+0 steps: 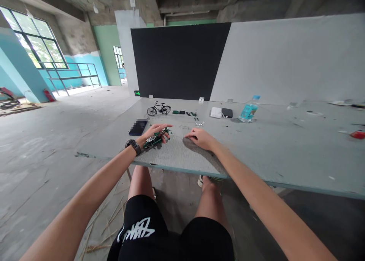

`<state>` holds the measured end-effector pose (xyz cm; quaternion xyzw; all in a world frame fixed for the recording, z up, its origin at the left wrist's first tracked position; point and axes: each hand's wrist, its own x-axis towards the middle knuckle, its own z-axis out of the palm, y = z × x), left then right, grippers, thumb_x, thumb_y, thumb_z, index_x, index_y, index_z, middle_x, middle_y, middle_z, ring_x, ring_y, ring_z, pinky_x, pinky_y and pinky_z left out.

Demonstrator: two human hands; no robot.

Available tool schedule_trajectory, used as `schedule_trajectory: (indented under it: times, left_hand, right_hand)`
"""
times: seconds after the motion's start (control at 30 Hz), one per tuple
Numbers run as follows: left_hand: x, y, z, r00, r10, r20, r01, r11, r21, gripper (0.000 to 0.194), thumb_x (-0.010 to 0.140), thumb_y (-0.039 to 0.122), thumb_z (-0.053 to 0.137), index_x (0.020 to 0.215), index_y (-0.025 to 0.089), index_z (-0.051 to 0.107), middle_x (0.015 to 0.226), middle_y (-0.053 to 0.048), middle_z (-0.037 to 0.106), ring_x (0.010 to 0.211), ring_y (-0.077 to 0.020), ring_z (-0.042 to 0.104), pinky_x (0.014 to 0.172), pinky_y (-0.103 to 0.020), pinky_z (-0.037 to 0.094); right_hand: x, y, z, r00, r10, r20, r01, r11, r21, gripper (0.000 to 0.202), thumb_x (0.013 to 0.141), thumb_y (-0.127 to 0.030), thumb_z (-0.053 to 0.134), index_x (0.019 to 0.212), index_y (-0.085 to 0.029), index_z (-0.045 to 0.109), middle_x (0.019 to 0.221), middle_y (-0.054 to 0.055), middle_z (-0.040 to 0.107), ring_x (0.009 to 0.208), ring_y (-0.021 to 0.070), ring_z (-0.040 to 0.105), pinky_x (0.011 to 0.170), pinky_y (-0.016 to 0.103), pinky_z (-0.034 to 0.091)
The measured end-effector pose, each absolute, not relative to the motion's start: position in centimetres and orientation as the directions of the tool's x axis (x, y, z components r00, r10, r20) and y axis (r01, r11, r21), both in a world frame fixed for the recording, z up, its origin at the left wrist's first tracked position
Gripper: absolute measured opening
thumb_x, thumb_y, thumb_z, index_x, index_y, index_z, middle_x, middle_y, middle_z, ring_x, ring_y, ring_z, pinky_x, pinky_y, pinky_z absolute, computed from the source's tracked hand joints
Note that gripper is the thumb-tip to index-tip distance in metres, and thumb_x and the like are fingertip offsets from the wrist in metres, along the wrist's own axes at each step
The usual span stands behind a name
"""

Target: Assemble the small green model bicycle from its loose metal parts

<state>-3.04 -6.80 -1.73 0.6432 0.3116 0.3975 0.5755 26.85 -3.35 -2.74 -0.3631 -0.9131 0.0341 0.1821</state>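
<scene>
A green model bicycle frame (154, 140) lies tilted near the table's front edge, partly covered by my left hand (158, 131), whose fingers wrap round its right end. To the right, my right hand (199, 137) rests on the table top with its fingers drawn together at the tips; whatever they pinch, if anything, is too small to make out. Beyond the hands stands a finished black model bicycle (159, 109). Small green and dark parts (179, 112) lie to its right, with thin silvery pieces (200, 123) nearer my right hand.
A dark phone (138, 127) lies left of my left hand. Farther back are a white case (216, 112), a dark case (227, 113) and a water bottle (249, 109). A red object (357, 134) is at the far right of the grey table (285, 150). Upright panels stand behind.
</scene>
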Motion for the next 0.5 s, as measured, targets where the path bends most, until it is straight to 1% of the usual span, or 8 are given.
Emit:
schedule_trajectory:
  times: [0.17,0.33,0.43,0.5]
  left_hand:
    - [-2.90,-6.98,-1.52,0.489,0.860,0.144,-0.050,-0.137,0.989,0.069,0.091,0.061,0.058,0.137,0.010,0.059,0.082,-0.012,0.072,0.061,-0.0173,0.070,0.057,-0.026,0.052]
    - [-2.81,-7.11,-1.42,0.488,0.859,0.153,-0.057,-0.143,0.988,0.068,0.092,0.060,0.059,0.137,0.010,0.058,0.081,-0.012,0.072,0.061,-0.0164,0.069,0.057,-0.025,0.051]
    - [-2.83,-7.02,-1.51,0.492,0.856,0.157,-0.069,-0.142,0.987,0.067,0.091,0.059,0.060,0.135,0.009,0.058,0.080,-0.011,0.072,0.060,-0.0164,0.069,0.056,-0.025,0.052]
    - [-2.87,-6.84,-1.66,0.498,0.850,0.171,-0.076,-0.153,0.985,0.064,0.090,0.059,0.061,0.131,0.009,0.059,0.080,-0.011,0.071,0.060,-0.0172,0.069,0.056,-0.026,0.052]
  right_hand:
    - [26.81,-3.29,-2.85,-0.670,0.676,0.309,0.652,0.734,-0.190,0.034,0.095,-0.017,0.049,0.113,-0.024,0.078,0.096,0.009,0.065,0.086,0.0197,0.061,0.082,0.032,0.047]
    - [26.96,-3.04,-2.98,-0.672,0.675,0.305,0.649,0.735,-0.197,0.035,0.095,-0.017,0.050,0.114,-0.028,0.078,0.096,0.008,0.066,0.086,0.0192,0.061,0.081,0.031,0.047]
    - [26.97,-3.00,-2.97,-0.674,0.677,0.296,0.650,0.734,-0.198,0.037,0.095,-0.016,0.049,0.115,-0.027,0.077,0.097,0.008,0.065,0.086,0.0192,0.061,0.082,0.031,0.047]
    - [26.94,-3.04,-2.95,-0.673,0.681,0.289,0.655,0.730,-0.195,0.037,0.095,-0.015,0.048,0.115,-0.026,0.077,0.098,0.008,0.065,0.087,0.0193,0.061,0.082,0.031,0.046]
